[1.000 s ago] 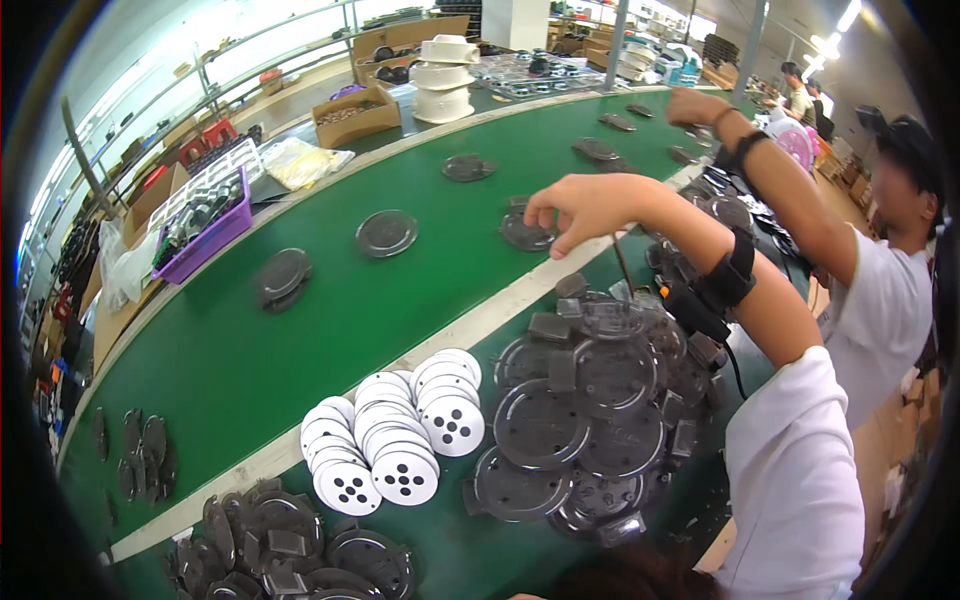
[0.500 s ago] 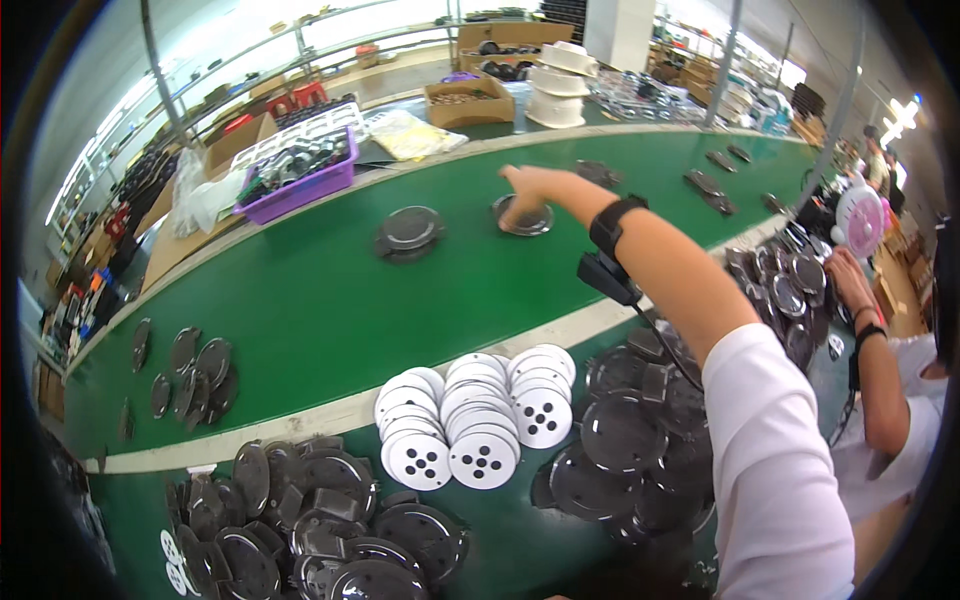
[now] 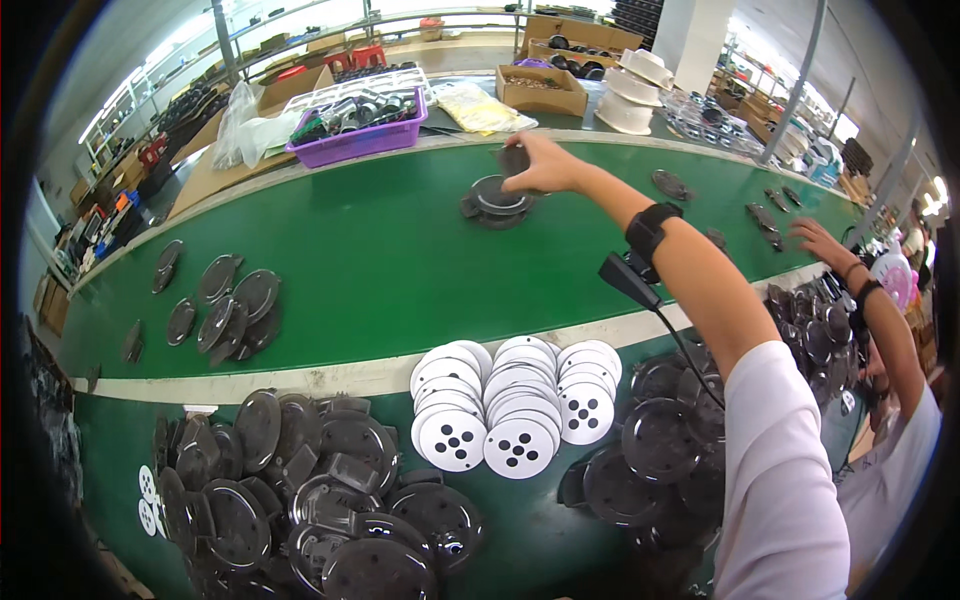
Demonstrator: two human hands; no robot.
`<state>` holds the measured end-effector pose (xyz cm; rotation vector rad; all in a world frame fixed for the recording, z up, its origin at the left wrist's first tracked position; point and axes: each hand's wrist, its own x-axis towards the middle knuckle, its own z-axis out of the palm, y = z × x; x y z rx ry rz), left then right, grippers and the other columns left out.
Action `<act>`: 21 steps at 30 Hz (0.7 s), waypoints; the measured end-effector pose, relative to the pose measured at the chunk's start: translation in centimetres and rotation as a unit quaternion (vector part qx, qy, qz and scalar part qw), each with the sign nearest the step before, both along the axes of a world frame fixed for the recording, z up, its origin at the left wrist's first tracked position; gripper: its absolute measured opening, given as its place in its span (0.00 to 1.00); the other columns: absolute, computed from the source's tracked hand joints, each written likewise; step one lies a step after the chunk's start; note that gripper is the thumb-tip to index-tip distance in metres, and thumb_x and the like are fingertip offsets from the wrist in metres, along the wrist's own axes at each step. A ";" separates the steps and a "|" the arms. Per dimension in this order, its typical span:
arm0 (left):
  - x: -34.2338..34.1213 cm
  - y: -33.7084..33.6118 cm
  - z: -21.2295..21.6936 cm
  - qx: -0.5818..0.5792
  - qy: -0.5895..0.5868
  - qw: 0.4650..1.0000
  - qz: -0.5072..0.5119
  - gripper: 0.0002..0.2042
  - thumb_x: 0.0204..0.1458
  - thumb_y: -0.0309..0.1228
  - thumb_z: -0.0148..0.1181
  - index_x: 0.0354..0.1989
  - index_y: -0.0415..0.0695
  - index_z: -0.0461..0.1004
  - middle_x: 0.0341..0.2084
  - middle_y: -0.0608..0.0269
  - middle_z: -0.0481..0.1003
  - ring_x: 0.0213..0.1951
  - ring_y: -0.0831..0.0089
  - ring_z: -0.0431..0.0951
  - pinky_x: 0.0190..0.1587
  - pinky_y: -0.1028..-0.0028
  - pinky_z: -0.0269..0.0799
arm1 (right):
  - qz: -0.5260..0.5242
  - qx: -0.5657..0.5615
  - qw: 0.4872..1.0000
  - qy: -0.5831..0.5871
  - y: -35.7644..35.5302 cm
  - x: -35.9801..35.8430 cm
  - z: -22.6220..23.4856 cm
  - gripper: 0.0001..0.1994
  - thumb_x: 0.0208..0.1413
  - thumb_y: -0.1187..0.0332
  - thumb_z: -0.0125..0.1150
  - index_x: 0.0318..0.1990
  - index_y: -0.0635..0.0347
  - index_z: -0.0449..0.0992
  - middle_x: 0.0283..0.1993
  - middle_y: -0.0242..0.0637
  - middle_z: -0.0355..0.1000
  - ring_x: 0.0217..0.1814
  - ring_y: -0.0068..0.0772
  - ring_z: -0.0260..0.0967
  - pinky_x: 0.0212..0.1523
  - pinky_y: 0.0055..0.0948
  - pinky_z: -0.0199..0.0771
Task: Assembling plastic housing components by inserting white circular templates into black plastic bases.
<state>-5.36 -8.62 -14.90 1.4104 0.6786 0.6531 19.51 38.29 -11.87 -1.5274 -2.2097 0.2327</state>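
My right hand reaches across the green belt with its fingers closed on a dark, glossy part. Right below the fingers are dark round plates, overlapping on the belt; how the gripped part meets them is partly hidden by the hand. A black band with a small black device and cable is strapped at my right wrist. My left hand does not show. Closer to me, white discs with black dots lie in overlapping rows, between a big heap of dark round plates and a smaller pile.
More dark plates ride on the belt's left side, and others on its right. Beyond the belt stand a purple basket, a cardboard box and stacked white parts. At the right, a co-worker's hand extends over the belt.
My right hand has moved left from one dark plate to above another and now grips a dark part. The view has shifted. The co-worker's hand has moved over the belt.
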 end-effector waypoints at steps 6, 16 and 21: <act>0.0 0.2 -0.2 -0.006 -0.020 1.000 -0.007 0.08 0.57 0.26 0.44 0.30 0.36 0.67 0.20 0.57 0.66 0.22 0.66 0.68 0.26 0.73 0.63 | -0.018 -0.086 0.991 -0.100 -1.3 -2.0 -2.6 0.51 0.21 0.47 0.75 0.56 0.60 0.57 0.55 0.53 0.59 0.57 0.54 0.57 0.57 0.40 0.60; 0.0 0.3 0.2 -0.021 -0.022 0.999 -0.020 0.08 0.58 0.26 0.43 0.29 0.36 0.68 0.22 0.57 0.67 0.22 0.69 0.70 0.26 0.74 0.65 | -0.006 -0.176 0.983 -0.046 -3.8 0.9 -0.6 0.46 0.26 0.61 0.74 0.57 0.60 0.54 0.47 0.49 0.64 0.47 0.41 0.66 0.46 0.33 0.69; -0.1 -0.1 0.0 -0.044 -0.031 0.998 -0.032 0.09 0.58 0.26 0.43 0.31 0.35 0.69 0.22 0.58 0.68 0.21 0.72 0.70 0.26 0.76 0.65 | 0.047 -0.259 0.964 0.025 -9.0 2.2 6.0 0.44 0.30 0.61 0.72 0.58 0.58 0.54 0.50 0.45 0.63 0.47 0.36 0.65 0.48 0.31 0.67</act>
